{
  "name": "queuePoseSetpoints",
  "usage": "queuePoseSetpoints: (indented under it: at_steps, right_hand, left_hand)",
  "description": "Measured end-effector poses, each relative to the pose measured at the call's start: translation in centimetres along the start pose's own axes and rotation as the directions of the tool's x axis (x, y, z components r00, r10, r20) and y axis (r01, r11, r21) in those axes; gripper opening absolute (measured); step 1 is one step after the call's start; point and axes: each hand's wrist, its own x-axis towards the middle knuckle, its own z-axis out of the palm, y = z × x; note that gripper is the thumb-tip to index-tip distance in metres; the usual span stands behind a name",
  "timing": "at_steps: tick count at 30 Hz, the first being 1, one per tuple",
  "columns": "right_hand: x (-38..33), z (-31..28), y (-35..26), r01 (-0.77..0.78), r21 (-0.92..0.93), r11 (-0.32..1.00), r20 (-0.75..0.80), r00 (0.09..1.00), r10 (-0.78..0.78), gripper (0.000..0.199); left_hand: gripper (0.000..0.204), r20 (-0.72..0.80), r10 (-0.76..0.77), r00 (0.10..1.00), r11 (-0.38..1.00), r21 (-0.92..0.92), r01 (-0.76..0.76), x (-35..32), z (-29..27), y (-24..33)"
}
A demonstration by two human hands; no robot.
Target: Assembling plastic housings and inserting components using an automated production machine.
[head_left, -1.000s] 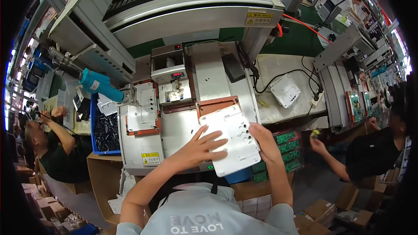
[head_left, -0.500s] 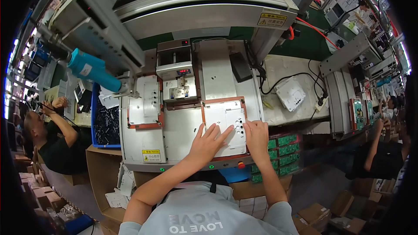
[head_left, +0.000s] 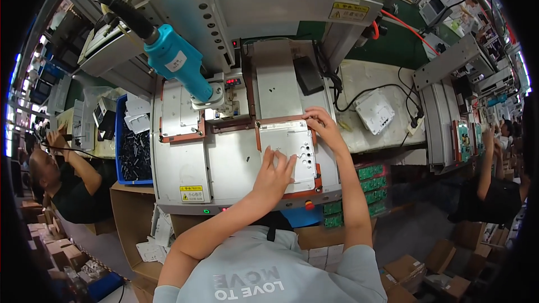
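A white plastic panel [head_left: 279,141] with a row of round holes near its right side lies over an orange-edged fixture [head_left: 318,178] on the machine's bed. Fingers apart, my left hand [head_left: 273,175] rests on the panel's lower middle. My right hand [head_left: 324,129] has its bent fingers at the panel's upper right corner and appears to grip the edge there; the fingertips are partly hidden. Part of the fixture's right edge is covered by the panel. Left of it, another white panel [head_left: 181,113] sits in a second orange-edged fixture.
A teal screwdriver unit [head_left: 178,60] hangs from the gantry [head_left: 292,8] over the feeder at the back left. A blue bin [head_left: 135,157] of small black parts stands left. Green circuit boards [head_left: 370,185] are stacked right. A red button [head_left: 309,206] sits on the front edge. Co-workers are at both sides.
The teal screwdriver unit has moved right, from the left fixture toward the feeder. My right hand has gone from the panel's right side up to its top corner. My left hand stays on the panel.
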Motion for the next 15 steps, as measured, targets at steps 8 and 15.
queuePoseSetpoints:
  at_steps: [8,15]
  right_hand:
    - [-2.8,1.7,-0.7,0.052,-0.185,0.981,-0.351,0.929,-0.116,0.024]
    - [-17.7,8.4,-1.0,-0.167,-0.352,0.921,-0.566,0.821,-0.067,0.021]
  left_hand:
    - [0.064,-0.062,0.006,0.998,1.000,-0.008,-0.006,0.0,0.2,-0.1]
    - [0.062,-0.094,-0.016,0.995,0.999,0.036,0.020,-0.7,0.3,0.1]
